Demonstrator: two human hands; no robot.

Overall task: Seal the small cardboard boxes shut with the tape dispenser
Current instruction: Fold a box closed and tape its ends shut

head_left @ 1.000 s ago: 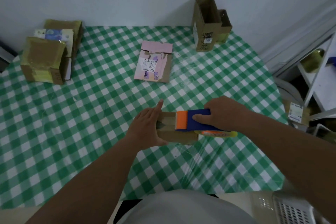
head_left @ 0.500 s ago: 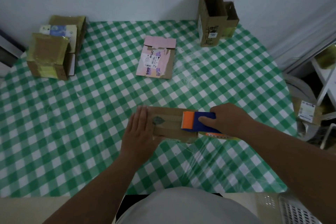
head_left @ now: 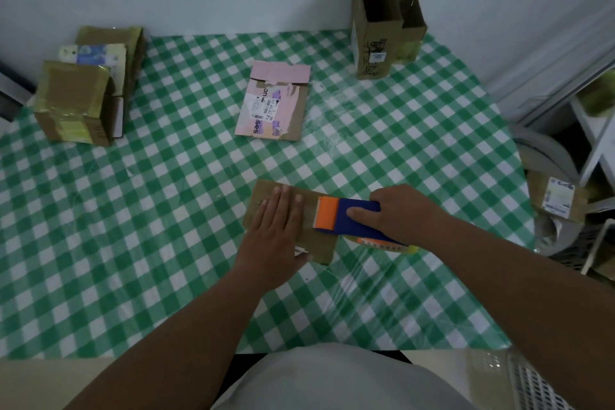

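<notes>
A small flat cardboard box (head_left: 316,241) lies on the green checked tablecloth (head_left: 166,210) in front of me. My left hand (head_left: 274,236) lies flat on its top with straight fingers, pressing it down. My right hand (head_left: 399,215) grips the blue and orange tape dispenser (head_left: 346,218), whose orange end rests on the right part of the box top. The dispenser's underside and tape roll are mostly hidden by my hand.
A pink-labelled flat box (head_left: 274,101) lies further back at the centre. Taped boxes (head_left: 83,90) are stacked at the far left. Two open upright boxes (head_left: 382,20) stand at the far right by the wall. Shelving and clutter (head_left: 572,196) sit beyond the right table edge.
My left hand has moved from the box's left side onto its top and now lies flat there. The dispenser has stayed at the box's right part; the box has turned slightly.
</notes>
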